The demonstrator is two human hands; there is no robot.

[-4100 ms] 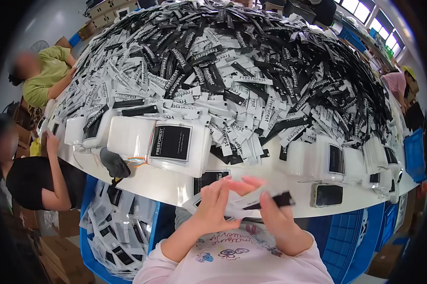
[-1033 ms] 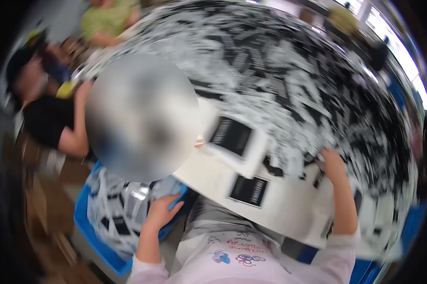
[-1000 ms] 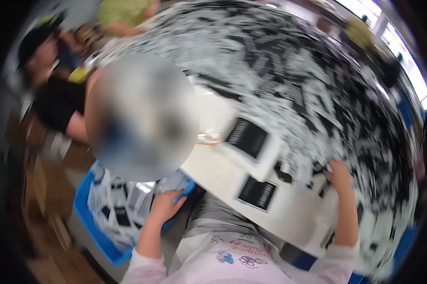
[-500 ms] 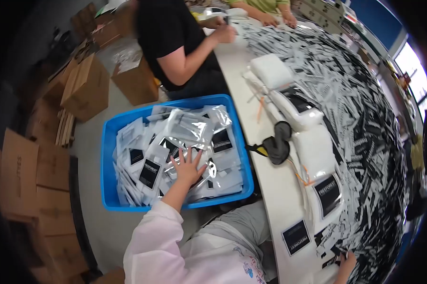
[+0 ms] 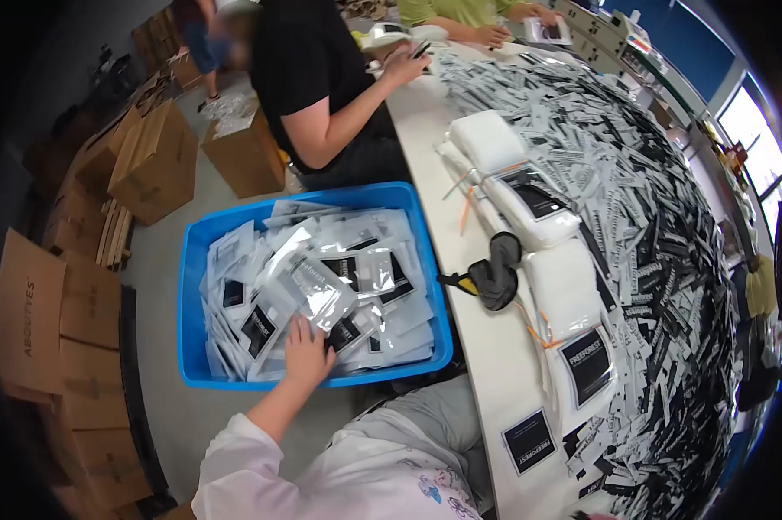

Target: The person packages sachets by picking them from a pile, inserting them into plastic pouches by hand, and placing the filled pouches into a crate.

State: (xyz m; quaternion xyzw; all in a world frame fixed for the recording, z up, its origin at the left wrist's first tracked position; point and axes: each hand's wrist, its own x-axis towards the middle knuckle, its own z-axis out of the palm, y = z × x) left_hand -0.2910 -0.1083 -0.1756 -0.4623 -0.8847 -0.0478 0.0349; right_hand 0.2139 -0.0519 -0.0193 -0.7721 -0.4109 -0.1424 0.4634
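Observation:
My left hand (image 5: 308,354) rests on the near side of a heap of clear packets, its fingers spread and not closed round anything. These packets (image 5: 314,286), several with black labels, fill a blue bin (image 5: 185,303). My right hand cannot be made out; a small pinkish sliver at the bottom edge is too little to identify. On the white table (image 5: 486,347), a black FREEFOREST card (image 5: 529,440) lies near the edge. Beyond it are a stack of pouches with a black label (image 5: 588,366) and a white stack (image 5: 562,290).
Loose black and white sachets (image 5: 668,295) cover the table's right side. A dark grey object (image 5: 496,273) with a black and yellow end lies by the bin. A person in black (image 5: 321,95) works beyond the bin, another in green (image 5: 451,13) farther back. Cardboard boxes (image 5: 152,160) stand left.
The view has swung left onto the bin. My left hand, earlier at the bin's edge and then spread over its middle, is now nearer its front. My right hand has left the sachets' visible part.

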